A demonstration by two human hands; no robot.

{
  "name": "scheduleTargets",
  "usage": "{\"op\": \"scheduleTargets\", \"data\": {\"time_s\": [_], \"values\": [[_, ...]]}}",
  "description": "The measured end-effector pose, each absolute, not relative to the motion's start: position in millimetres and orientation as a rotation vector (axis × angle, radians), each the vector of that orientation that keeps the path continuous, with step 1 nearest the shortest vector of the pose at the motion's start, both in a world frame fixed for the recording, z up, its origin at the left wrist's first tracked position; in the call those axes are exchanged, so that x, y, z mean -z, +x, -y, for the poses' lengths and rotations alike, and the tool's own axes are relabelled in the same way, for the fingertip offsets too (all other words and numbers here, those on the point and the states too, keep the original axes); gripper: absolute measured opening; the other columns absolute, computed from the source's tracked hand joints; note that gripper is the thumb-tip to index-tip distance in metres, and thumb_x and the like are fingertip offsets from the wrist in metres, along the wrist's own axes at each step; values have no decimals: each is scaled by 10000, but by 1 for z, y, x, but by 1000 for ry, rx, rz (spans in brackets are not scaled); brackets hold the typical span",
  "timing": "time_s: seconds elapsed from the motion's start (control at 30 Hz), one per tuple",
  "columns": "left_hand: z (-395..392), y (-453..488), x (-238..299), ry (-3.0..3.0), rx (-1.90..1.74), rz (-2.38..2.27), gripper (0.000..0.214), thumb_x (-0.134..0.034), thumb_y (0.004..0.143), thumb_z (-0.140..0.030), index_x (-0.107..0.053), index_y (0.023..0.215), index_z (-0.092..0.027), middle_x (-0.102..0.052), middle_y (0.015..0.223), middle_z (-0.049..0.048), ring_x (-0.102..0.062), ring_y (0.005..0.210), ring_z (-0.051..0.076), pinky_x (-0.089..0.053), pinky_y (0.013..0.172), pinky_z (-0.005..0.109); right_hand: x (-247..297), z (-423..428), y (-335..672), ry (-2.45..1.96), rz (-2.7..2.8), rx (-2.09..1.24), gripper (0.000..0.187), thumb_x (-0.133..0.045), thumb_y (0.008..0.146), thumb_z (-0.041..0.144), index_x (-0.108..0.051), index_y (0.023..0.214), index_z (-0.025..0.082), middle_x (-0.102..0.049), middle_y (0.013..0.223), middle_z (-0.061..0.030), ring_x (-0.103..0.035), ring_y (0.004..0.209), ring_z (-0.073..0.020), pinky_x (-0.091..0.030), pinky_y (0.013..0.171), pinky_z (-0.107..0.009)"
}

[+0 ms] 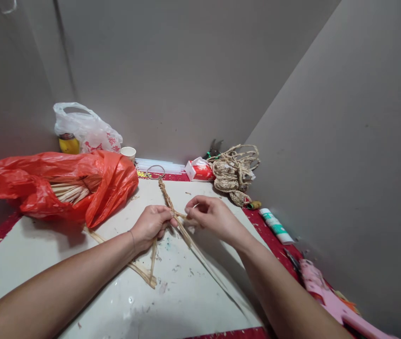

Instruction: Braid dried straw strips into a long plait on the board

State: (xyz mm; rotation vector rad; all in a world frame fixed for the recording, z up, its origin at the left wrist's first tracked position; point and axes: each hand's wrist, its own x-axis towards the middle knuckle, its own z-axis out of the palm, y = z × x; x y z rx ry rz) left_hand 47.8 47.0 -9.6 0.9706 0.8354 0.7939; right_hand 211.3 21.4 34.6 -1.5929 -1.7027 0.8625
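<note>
My left hand (152,225) and my right hand (210,215) meet over a white board (80,278), both pinched on pale straw strands (182,230). A finished braided length of straw (165,192) runs from my fingers toward the back of the board. Loose strands trail from my hands toward me, some ending at the left near my forearm (144,270), others running long to the right. My fingers are closed round the strands where the braid ends.
A red plastic bag (108,183) of straw stalks lies at the left, with a white bag (87,129), a yellow jar (69,143) and a paper cup (128,152) behind it. A bundle of braided rope (234,172), a red packet (198,170), a glue tube (276,226) and a pink glue gun (324,294) line the right.
</note>
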Motion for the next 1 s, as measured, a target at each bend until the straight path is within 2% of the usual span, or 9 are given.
{"op": "scheduleTargets", "data": {"time_s": [0.1, 0.17, 0.27, 0.37, 0.5, 0.67, 0.8, 0.9, 1.0], "values": [[-47, 47, 8, 960, -787, -841, 131, -587, 681, -231, -524, 622, -132, -556, 519, -27, -223, 289, 5, -116, 317, 195, -33, -25, 221, -1576, 1764, -657, 176, -580, 725, 281, -669, 823, 165, -668, 774, -40, -562, 671, -150, -415, 614, -248], [-47, 47, 7, 956, -783, -835, 125, -586, 675, -226, -526, 618, -132, -537, 497, -34, -217, 290, 7, -115, 317, 194, -27, -27, 222, -1546, 1835, -766, 250, -588, 735, 310, -683, 910, 160, -679, 843, -53, -575, 731, -166, -423, 656, -258], [-48, 47, 7, 961, -779, -833, 123, -588, 667, -219, -528, 607, -130, -512, 474, -40, -218, 294, 8, -119, 318, 191, -17, -30, 220, -1497, 1965, -954, 257, -539, 781, 343, -692, 830, 141, -637, 704, -23, -523, 628, -137, -385, 582, -233], [-49, 48, 10, 985, -791, -847, 108, -586, 668, -215, -535, 621, -133, -533, 499, -34, -234, 300, 11, -133, 319, 192, -15, -31, 220, -1515, 2038, -900, 266, -487, 808, 314, -646, 683, 141, -548, 587, 10, -436, 550, -108, -323, 521, -215], [-48, 50, 15, 1048, -811, -880, 118, -583, 691, -245, -561, 658, -134, -580, 553, -16, -265, 314, 21, -146, 328, 202, -25, -26, 215, -1530, 2057, -914, 255, -455, 804, 250, -526, 576, 163, -507, 535, 21, -425, 510, -98, -318, 502, -209], [-43, 52, 15, 1027, -859, -900, 125, -595, 696, -232, -559, 632, -131, -551, 503, -27, -305, 346, 21, -168, 373, 193, -31, -11, 190, -1613, 1816, -1242, 291, -323, 869, 275, -468, 630, 194, -499, 439, 27, -409, 383, -104, -339, 441, -216], [-42, 51, 16, 1005, -876, -896, 122, -612, 702, -250, -582, 693, -132, -477, 440, -59, -298, 343, 30, -185, 387, 194, -19, -2, 176, -1707, 1971, -865, 364, -302, 899, 277, -506, 613, 182, -601, 523, -38, -540, 481, -133, -375, 525, -235], [-42, 50, 15, 1035, -848, -895, 196, -632, 703, -312, -597, 732, -121, -414, 418, -75, -257, 336, 30, -151, 370, 201, -12, 2, 171, -1856, 2132, -407, 333, -316, 908, 260, -603, 767, 165, -677, 681, -90, -616, 610, -177, -357, 575, -266], [-43, 49, 14, 1055, -825, -838, 264, -628, 711, -364, -609, 785, -111, -369, 417, -87, -228, 336, 28, -137, 361, 202, -13, 5, 168, -1973, 2209, -168, 347, -296, 922, 260, -626, 872, 162, -699, 773, -115, -646, 672, -215, -337, 577, -288]]}}
